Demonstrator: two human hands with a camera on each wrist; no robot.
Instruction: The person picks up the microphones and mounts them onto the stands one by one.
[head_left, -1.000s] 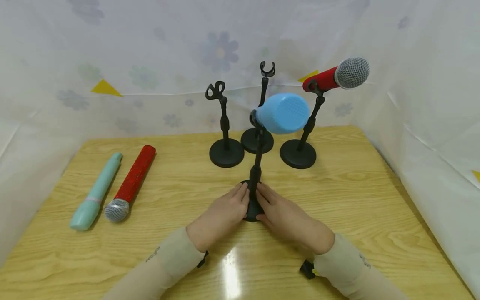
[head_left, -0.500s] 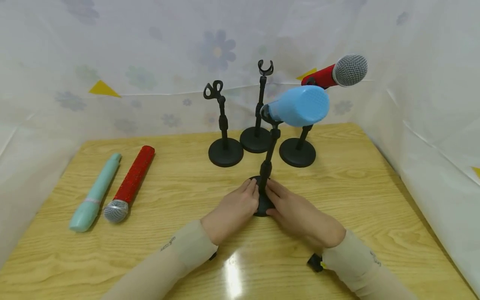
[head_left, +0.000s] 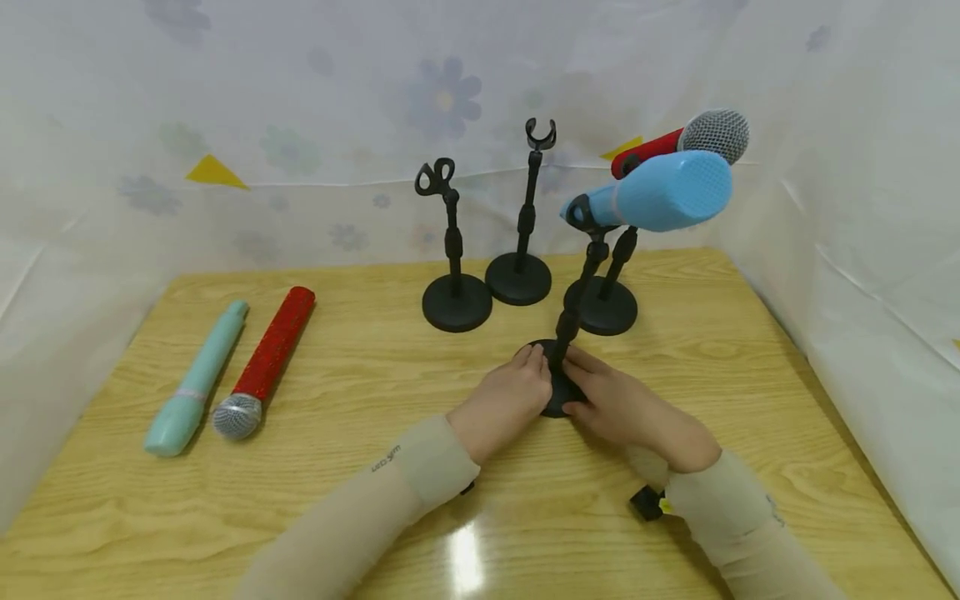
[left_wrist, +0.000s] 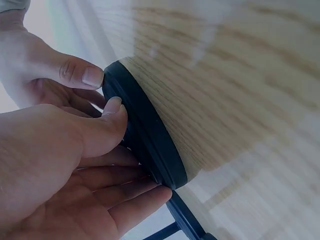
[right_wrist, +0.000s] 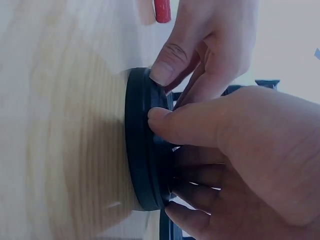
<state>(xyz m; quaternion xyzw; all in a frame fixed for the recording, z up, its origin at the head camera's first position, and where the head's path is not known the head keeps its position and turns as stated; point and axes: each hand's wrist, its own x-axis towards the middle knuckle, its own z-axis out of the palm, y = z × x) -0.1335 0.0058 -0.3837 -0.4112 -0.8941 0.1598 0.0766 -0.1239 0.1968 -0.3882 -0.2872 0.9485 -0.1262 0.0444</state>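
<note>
A black microphone stand (head_left: 567,325) carries a blue microphone (head_left: 671,193) in its clip, tilted with the head up to the right. My left hand (head_left: 508,402) grips the left side of the round base (left_wrist: 145,125), thumb on the rim and fingers along the other side. From the right, my right hand (head_left: 633,410) holds the same base, its thumb (right_wrist: 180,122) on the edge. In both wrist views the base is close to the table surface; I cannot tell whether it touches. Behind it, another stand (head_left: 606,308) bears a red microphone (head_left: 652,152), partly hidden by the blue one.
Two stands with bare clips, one at the back left (head_left: 456,302) and one at the back middle (head_left: 519,279), stand on the wooden table (head_left: 360,350). A mint-green microphone (head_left: 197,379) and a red glittery microphone (head_left: 266,358) lie at the left. A patterned white sheet hangs behind.
Both hands have moved the stand with the blue microphone to the right and slightly away from me. The blue microphone now overlaps the red one in the head view.
</note>
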